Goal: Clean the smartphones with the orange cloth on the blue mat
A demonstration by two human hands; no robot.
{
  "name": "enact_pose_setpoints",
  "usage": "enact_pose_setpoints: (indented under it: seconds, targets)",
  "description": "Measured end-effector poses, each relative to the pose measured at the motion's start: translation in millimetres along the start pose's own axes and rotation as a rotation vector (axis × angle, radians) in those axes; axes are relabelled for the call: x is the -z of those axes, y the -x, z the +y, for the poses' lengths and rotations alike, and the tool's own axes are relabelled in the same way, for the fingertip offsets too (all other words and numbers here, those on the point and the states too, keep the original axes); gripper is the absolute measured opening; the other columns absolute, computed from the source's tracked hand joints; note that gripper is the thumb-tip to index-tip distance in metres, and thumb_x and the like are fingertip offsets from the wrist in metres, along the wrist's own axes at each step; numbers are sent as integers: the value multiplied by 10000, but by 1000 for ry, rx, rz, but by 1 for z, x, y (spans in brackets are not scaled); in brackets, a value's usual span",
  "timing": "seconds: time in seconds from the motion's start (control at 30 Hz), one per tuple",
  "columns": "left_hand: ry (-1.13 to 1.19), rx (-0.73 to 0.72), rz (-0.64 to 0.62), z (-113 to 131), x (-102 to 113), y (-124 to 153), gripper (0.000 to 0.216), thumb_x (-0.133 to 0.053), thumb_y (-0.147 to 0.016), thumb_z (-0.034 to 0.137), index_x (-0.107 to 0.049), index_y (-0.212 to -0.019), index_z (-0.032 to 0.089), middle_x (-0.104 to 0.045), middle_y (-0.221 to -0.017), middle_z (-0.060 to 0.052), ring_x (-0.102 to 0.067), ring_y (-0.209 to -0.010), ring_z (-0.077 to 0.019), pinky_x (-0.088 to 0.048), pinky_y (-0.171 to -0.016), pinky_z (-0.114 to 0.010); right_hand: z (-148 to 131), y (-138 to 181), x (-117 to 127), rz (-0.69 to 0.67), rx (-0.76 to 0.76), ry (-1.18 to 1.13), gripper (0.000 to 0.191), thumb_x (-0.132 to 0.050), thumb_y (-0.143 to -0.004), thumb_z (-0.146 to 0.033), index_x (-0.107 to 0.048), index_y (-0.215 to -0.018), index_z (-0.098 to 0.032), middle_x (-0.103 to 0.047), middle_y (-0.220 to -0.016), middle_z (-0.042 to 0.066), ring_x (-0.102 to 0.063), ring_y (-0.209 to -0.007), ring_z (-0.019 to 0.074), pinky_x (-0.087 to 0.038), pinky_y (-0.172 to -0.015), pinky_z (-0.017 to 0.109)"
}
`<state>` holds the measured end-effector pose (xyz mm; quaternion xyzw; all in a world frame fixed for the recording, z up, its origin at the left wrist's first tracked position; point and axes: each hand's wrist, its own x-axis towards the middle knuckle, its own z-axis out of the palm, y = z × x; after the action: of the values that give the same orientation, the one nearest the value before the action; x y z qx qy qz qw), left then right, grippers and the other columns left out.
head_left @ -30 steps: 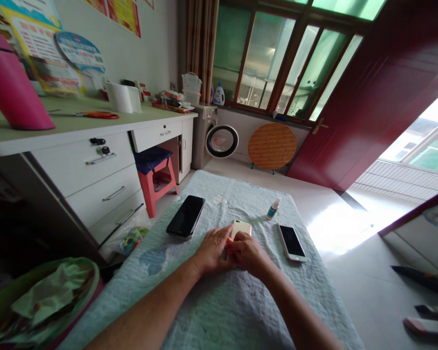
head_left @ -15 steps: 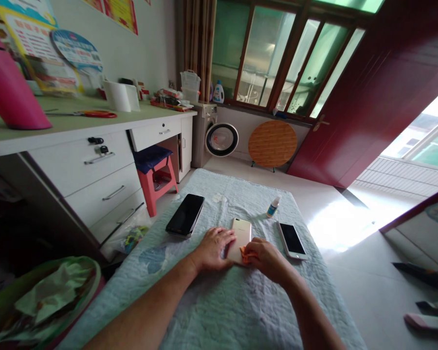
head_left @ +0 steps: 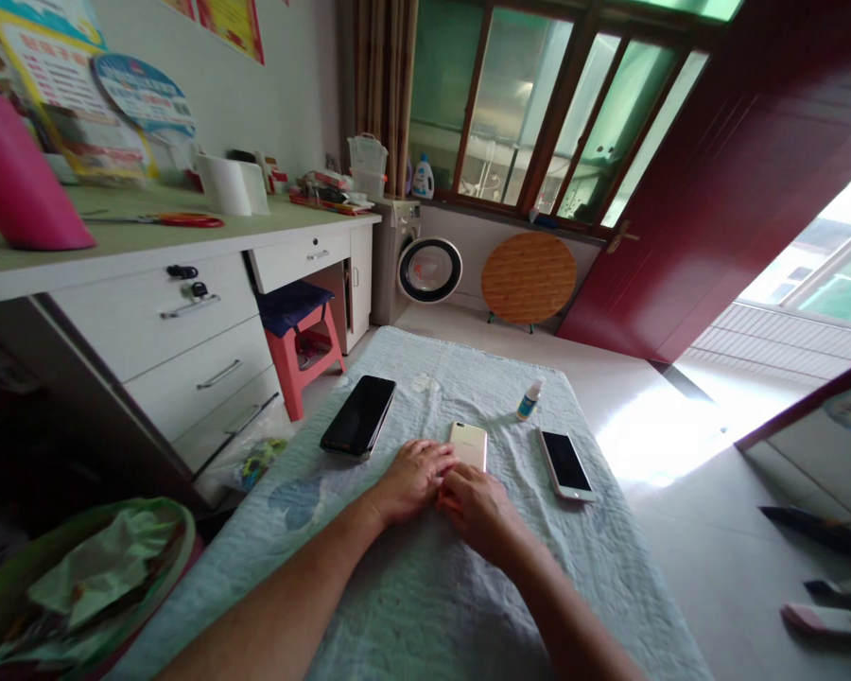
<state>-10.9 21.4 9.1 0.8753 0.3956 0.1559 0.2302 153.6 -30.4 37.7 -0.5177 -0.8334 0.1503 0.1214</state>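
Observation:
A gold smartphone (head_left: pixel 471 443) lies back up on the light blue quilted cloth (head_left: pixel 397 605). My left hand (head_left: pixel 415 480) holds it by its left side, fingers over the edge. Pinched in my right hand (head_left: pixel 480 511) is a small orange cloth (head_left: pixel 451 504), pressed at the phone's lower left part; most of that cloth and the phone's near end are hidden by my fingers. Both hands touch each other. Left of them lies a large black-screened phone (head_left: pixel 358 416). A white-framed phone (head_left: pixel 567 466) rests to the right, with a small spray bottle (head_left: pixel 529 401) standing beyond it.
A white desk (head_left: pixel 304 236) runs along the left wall, a red stool (head_left: pixel 296 350) under it. At the lower left stands a bin (head_left: pixel 184 539) with crumpled paper. Farther back are a washing machine (head_left: pixel 395 222) with its door open and a round wooden tabletop (head_left: pixel 529 279).
My right hand has moved left across the phone with the orange cloth, from its lower right part to beside my left fingers. The left hand stays on the phone.

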Motion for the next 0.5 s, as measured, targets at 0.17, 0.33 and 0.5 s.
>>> enact_pose_setpoints:
  seconds: [0.17,0.33,0.5]
  targets:
    - [-6,-5,1,0,0,0,412,-533,-897,273,-582,-1306,254,-501,-1440,-24,-416,-1298,-263,-268,-1124,-433,-6,-2,-7,-4,-31,156,102,-524,-854,-206,-603,-914,-183,-652,-987,57,-592,-869,176,-370,-737,264]
    - [-14,34,-3,4,2,-1,417,-556,-881,243,-590,-1297,262,-506,-1437,-3,-417,-1297,-256,-269,-1125,-430,-2,5,5,-87,-78,225,112,-487,-853,-200,-593,-881,-176,-661,-929,69,-605,-834,185,-353,-703,275]
    - [-4,22,18,4,1,0,428,-572,-863,231,-598,-1288,274,-526,-1419,1,-436,-1272,-250,-278,-1115,-432,4,14,18,-142,-142,240,104,-493,-835,-177,-589,-873,-184,-671,-871,60,-607,-765,171,-297,-621,273]
